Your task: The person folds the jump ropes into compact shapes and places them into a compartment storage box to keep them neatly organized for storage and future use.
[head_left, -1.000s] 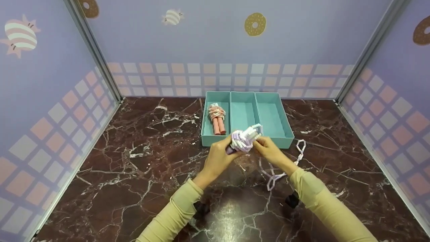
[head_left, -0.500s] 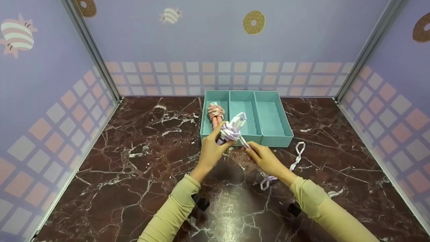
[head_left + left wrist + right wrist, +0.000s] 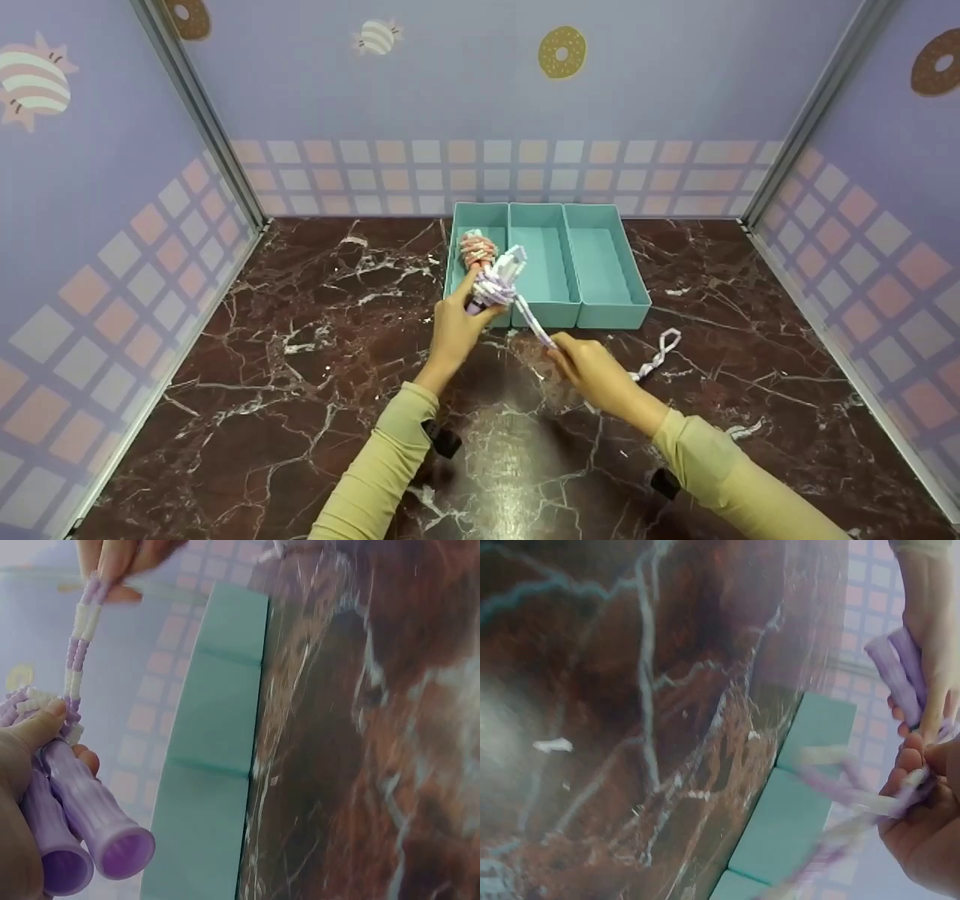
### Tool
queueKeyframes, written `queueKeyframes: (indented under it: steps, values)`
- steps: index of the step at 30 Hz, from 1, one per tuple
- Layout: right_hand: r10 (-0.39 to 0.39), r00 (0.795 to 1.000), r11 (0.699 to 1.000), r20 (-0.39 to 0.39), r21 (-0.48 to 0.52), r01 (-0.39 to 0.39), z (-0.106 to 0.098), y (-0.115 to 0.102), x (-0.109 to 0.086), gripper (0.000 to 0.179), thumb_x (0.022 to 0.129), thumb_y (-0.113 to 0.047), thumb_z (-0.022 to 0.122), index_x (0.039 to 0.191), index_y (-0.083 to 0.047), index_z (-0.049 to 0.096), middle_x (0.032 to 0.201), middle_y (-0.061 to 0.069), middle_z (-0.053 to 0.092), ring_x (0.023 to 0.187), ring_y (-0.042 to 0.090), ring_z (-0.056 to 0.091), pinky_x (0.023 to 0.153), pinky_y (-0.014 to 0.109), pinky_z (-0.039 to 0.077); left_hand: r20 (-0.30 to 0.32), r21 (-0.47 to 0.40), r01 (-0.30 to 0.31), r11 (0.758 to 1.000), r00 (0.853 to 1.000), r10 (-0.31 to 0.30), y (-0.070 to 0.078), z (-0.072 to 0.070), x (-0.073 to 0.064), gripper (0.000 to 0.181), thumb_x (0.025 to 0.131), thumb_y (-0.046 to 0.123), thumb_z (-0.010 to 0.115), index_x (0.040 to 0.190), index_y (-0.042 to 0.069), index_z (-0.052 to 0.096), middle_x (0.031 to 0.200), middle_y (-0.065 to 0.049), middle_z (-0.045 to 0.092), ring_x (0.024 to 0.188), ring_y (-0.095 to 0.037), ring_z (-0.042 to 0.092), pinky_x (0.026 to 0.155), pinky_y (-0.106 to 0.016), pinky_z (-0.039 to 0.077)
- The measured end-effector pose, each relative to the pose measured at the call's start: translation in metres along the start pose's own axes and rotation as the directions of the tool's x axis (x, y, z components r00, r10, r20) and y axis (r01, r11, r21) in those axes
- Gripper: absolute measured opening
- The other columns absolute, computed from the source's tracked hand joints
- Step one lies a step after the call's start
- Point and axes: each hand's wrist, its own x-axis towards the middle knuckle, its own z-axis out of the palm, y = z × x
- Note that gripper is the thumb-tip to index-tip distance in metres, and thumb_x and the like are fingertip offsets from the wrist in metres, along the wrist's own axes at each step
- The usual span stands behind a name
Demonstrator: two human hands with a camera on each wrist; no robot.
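My left hand (image 3: 454, 334) grips a purple and white beaded jump rope (image 3: 495, 286), wound into a bundle with folded loops standing out of its top. Its two purple handles (image 3: 94, 814) show side by side in the left wrist view, hollow ends outward. With curled fingers my right hand (image 3: 604, 379) holds a doubled strand of the rope, stretched straight between the two hands. The rest of the rope trails past the right hand, ending in a loop on the table. In the right wrist view the loose strands hang blurred beside the fingers.
Behind the hands stands a teal box (image 3: 543, 315) with three compartments. Its left compartment holds a wound pink and white jump rope (image 3: 478, 249), partly covered by the left hand and bundle. Patterned panels wall in the dark marbled table (image 3: 300, 420).
The left hand and bundle have shifted left, over the left part of the box. The right hand has drawn back toward the body, and the doubled strand between the hands now shows longer.
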Motion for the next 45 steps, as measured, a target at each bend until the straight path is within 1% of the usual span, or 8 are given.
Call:
queueKeyframes:
  steps: [5,11,22,28,32,36,41,45]
  values:
    - [-0.088,0.996,0.973,-0.017,-0.217,0.082,0.004,-0.009,-0.007,0.010,0.097,-0.016,0.061,0.090,-0.009,0.058,0.063,-0.001,0.056,0.054,0.013,0.053,0.048,0.029,0.046,-0.001,0.049,0.046,0.998,0.999,-0.046,-0.010,-0.003,0.004,0.075,0.071,0.026,0.086,0.139,0.015,0.057,0.118,-0.024,0.069,0.096,-0.037,0.072,0.086,-0.048,0.057]
    - [-0.286,0.957,0.868,-0.049,-0.436,0.237,0.007,-0.017,-0.007,0.017,0.091,-0.015,0.069,0.081,-0.010,0.056,0.064,0.001,0.057,0.056,0.020,0.057,0.047,0.034,0.047,0.034,0.082,0.059,0.995,0.998,-0.062,-0.013,-0.002,0.006,0.075,0.072,0.024,0.085,0.140,0.013,0.056,0.123,-0.023,0.067,0.106,-0.039,0.069,0.092,-0.047,0.056]
    - [-0.538,0.839,0.530,0.083,-0.740,0.413,-0.002,-0.033,0.005,0.025,0.083,-0.029,0.075,0.075,-0.012,0.057,0.065,-0.001,0.061,0.059,0.015,0.057,0.053,0.025,0.042,0.099,0.250,0.045,0.967,0.992,-0.072,-0.012,0.004,0.006,0.073,0.075,0.030,0.082,0.142,0.023,0.054,0.099,-0.027,0.073,0.085,-0.036,0.072,0.071,-0.047,0.058]
    - [-0.590,0.792,0.421,0.159,-0.776,0.470,-0.009,-0.043,0.009,0.020,0.086,-0.028,0.068,0.075,-0.015,0.059,0.065,-0.004,0.058,0.059,0.013,0.054,0.052,0.024,0.038,0.162,0.361,0.008,0.932,0.984,-0.072,-0.008,0.007,0.005,0.073,0.077,0.031,0.081,0.144,0.030,0.051,0.097,-0.025,0.074,0.079,-0.038,0.072,0.064,-0.047,0.057]
    - [-0.603,0.758,0.352,0.248,-0.770,0.532,-0.019,-0.047,0.015,0.014,0.085,-0.026,0.066,0.077,-0.016,0.060,0.067,-0.005,0.059,0.062,0.013,0.053,0.057,0.026,0.038,0.235,0.453,-0.098,0.886,0.972,-0.013,-0.005,0.009,0.001,0.063,0.077,0.032,0.081,0.136,0.029,0.056,0.089,-0.022,0.074,0.068,-0.034,0.070,0.052,-0.042,0.053]
    - [-0.560,0.742,0.293,0.369,-0.749,0.594,-0.040,-0.057,0.025,0.011,0.086,-0.026,0.069,0.085,-0.016,0.065,0.075,-0.005,0.065,0.070,0.012,0.057,0.065,0.025,0.046,0.310,0.539,-0.245,0.806,0.947,0.081,-0.001,0.014,-0.006,0.061,0.077,0.033,0.080,0.132,0.030,0.056,0.082,-0.015,0.074,0.061,-0.028,0.068,0.047,-0.037,0.050]
    - [-0.489,0.755,0.303,0.437,-0.727,0.617,-0.069,-0.064,0.039,0.022,0.077,-0.030,0.079,0.092,-0.018,0.068,0.084,-0.006,0.069,0.077,0.013,0.060,0.072,0.027,0.049,0.416,0.555,-0.417,0.720,0.889,0.194,0.004,0.018,-0.016,0.058,0.077,0.036,0.080,0.129,0.030,0.054,0.075,-0.006,0.071,0.057,-0.021,0.064,0.046,-0.031,0.048]
    - [-0.525,0.749,0.309,0.403,-0.730,0.609,-0.081,-0.059,0.049,0.019,0.079,-0.036,0.076,0.085,-0.020,0.067,0.078,-0.009,0.065,0.073,0.013,0.052,0.068,0.026,0.042,0.476,0.529,-0.525,0.667,0.834,0.279,0.008,0.018,-0.024,0.057,0.077,0.043,0.078,0.128,0.031,0.054,0.070,-0.001,0.067,0.055,-0.017,0.061,0.045,-0.028,0.047]
